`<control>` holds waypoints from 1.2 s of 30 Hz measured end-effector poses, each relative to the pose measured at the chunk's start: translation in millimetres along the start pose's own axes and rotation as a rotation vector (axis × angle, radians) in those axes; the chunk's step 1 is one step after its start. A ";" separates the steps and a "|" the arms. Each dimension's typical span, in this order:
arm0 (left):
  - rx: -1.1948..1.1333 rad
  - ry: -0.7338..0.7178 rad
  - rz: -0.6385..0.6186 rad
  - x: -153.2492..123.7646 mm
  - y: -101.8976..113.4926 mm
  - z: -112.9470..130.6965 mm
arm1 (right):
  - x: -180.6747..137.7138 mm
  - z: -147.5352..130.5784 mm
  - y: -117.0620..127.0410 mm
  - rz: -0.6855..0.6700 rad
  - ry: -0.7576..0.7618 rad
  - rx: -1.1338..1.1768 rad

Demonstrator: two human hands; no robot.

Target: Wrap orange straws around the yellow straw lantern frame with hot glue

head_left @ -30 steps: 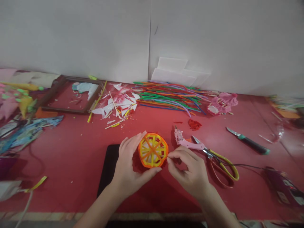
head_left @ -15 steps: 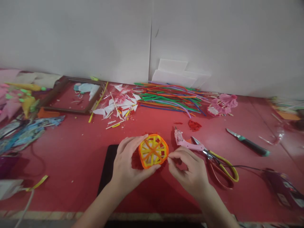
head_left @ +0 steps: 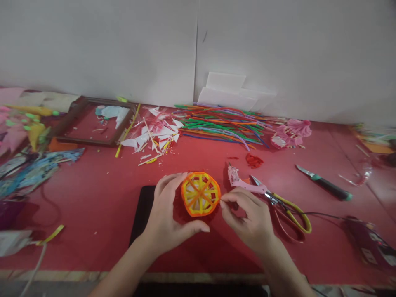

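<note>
A small round lattice piece (head_left: 200, 194), with a fuzzy orange rim and yellow and orange spokes like pipe cleaners, sits between my hands above the red table. Curved around its left side is my left hand (head_left: 168, 214), fingertips at the upper left rim and the thumb a little below the lower rim. My right hand (head_left: 247, 210) pinches thumb and forefinger together at the piece's right edge; what lies between those fingertips is too small to make out. Red fuzzy bits show under the piece. Scissors (head_left: 286, 212) with yellow and red handles lie right of my right hand.
A pink-handled tool (head_left: 244, 183) lies by the scissors, a craft knife (head_left: 328, 185) farther right. Behind are coloured pipe cleaners (head_left: 219, 126), paper scraps (head_left: 154, 136), a brown frame (head_left: 89, 142) and a pink ruffled item (head_left: 291, 134). A black flat object (head_left: 142, 210) lies beside my left wrist.
My left thumb has come off the lower rim of the lattice piece. The piece has turned slightly and now faces up more evenly. My right hand keeps its pinch at the right edge.
</note>
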State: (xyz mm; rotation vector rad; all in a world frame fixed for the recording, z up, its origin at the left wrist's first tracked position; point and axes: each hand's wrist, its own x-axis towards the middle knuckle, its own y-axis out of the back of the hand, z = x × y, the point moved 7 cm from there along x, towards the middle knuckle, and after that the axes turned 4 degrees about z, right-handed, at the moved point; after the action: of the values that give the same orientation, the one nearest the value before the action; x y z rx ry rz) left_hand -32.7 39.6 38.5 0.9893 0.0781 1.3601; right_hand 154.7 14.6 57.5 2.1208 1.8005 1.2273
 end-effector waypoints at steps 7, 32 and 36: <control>-0.181 0.062 -0.067 17.2 4.5 -3.5 | 2.1 5.1 -0.3 -0.085 0.003 0.030; -0.288 0.211 -0.617 86.7 -31.1 -6.6 | 37.1 14.9 -10.2 -0.427 0.246 0.123; -0.279 0.321 -0.496 76.8 -12.3 -25.8 | 32.1 13.7 -7.5 -0.332 0.229 0.120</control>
State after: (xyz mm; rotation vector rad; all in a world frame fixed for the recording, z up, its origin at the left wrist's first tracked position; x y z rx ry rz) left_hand -17.2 118.9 52.1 0.4675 0.3437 1.0220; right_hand 156.5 50.1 60.4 1.6921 2.2603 1.3444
